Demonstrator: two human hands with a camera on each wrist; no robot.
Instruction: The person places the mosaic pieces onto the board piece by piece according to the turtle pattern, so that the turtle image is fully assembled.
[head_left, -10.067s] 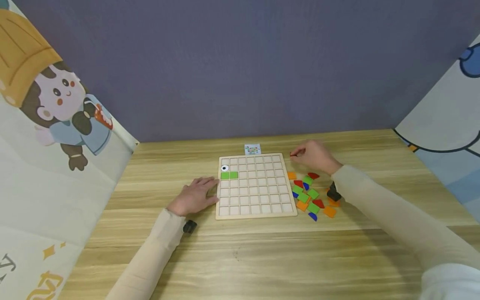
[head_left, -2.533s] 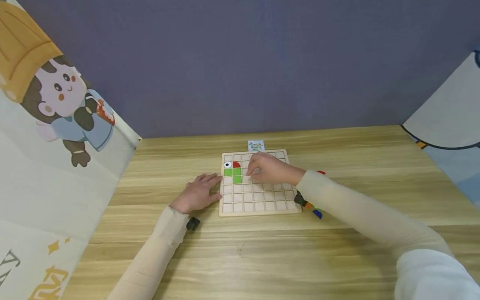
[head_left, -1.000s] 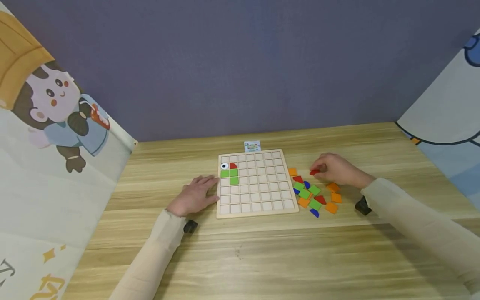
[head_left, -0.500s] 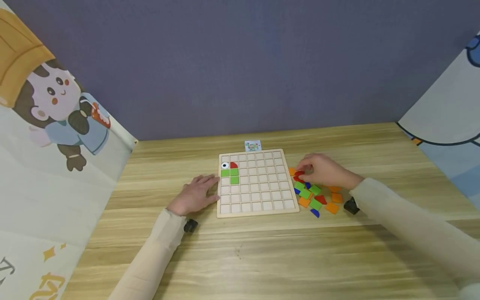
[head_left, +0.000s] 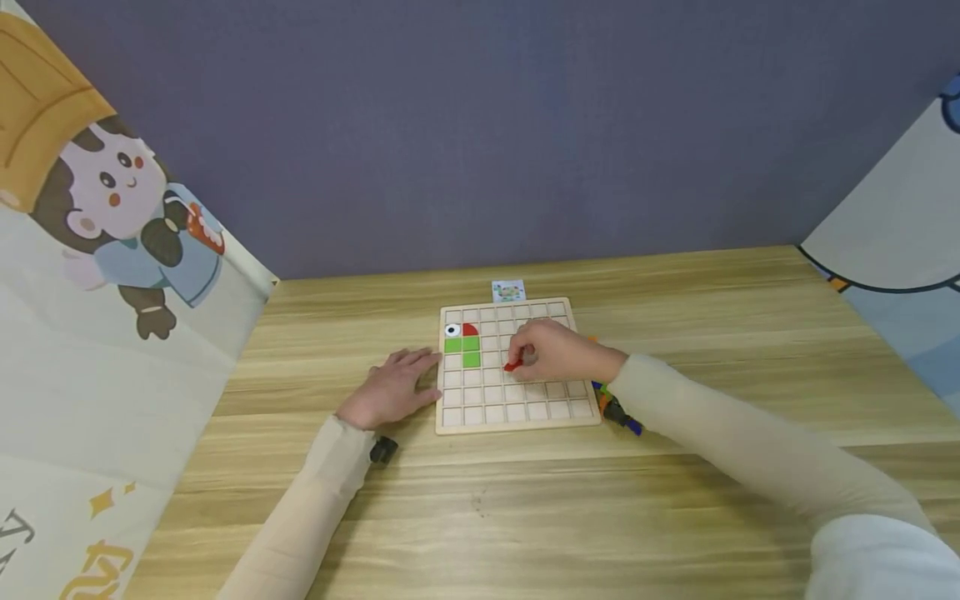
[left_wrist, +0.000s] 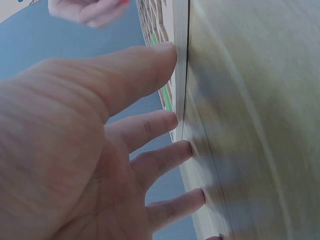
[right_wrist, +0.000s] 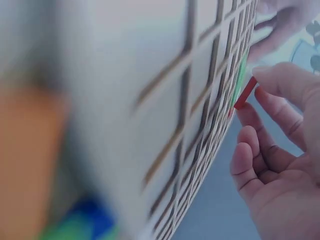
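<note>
A wooden grid board (head_left: pixel 525 412) lies on the table. In its upper left cells sit a white eye tile (head_left: pixel 452 331), a red quarter-round tile (head_left: pixel 470 329) and several green square tiles (head_left: pixel 471 359). My right hand (head_left: pixel 558 354) is over the middle of the board and pinches a red tile (right_wrist: pixel 246 93) between thumb and fingertips; in the right wrist view the tile is edge-on, close over the cells. My left hand (head_left: pixel 390 390) rests at the board's left edge, fingers spread, with the thumb (left_wrist: pixel 160 65) and index finger touching the rim.
A small picture card (head_left: pixel 508 290) lies behind the board's far edge. Right of the board, loose tiles (head_left: pixel 633 427) are mostly hidden under my right forearm. A dark wall (head_left: pixel 525 142) rises behind the wood-grain table (head_left: pixel 480 517).
A red tile and another green tile have joined the board since the oldest frame. Over the last second my right hand carries a red tile left from the pile onto the board; my left stays put.
</note>
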